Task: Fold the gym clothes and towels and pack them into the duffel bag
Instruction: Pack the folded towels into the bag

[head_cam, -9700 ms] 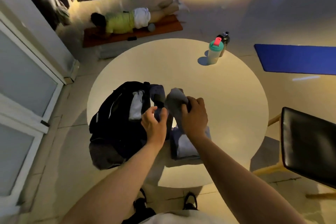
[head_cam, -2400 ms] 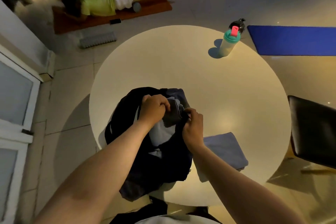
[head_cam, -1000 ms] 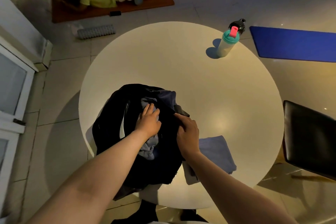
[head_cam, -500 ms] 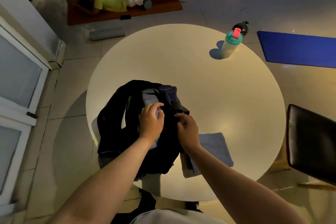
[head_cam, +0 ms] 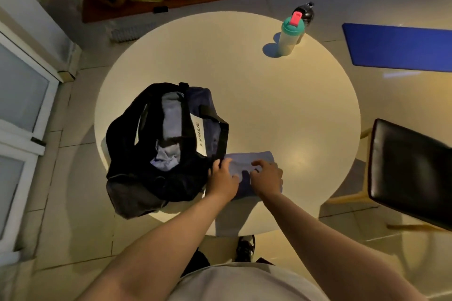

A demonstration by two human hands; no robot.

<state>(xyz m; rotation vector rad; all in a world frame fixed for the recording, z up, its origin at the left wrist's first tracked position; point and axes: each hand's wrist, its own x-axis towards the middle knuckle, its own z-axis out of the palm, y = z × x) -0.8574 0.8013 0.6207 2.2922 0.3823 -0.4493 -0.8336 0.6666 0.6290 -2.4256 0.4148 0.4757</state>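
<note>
The left hand and right hand are both resting over the folded towel, which is lying flat on the table directly under the fingers. The left fingers are curling down together at the towel's edge nearest the duffel bag; whether they are pinching the cloth cannot be told. The right fingers are spreading apart and bending, with their tips touching the towel's top. Just beyond the left fingers the bag is sitting open, touching the towel, with grey clothes showing inside it. Far past the right fingers a shaker bottle is standing upright near the table's far rim.
</note>
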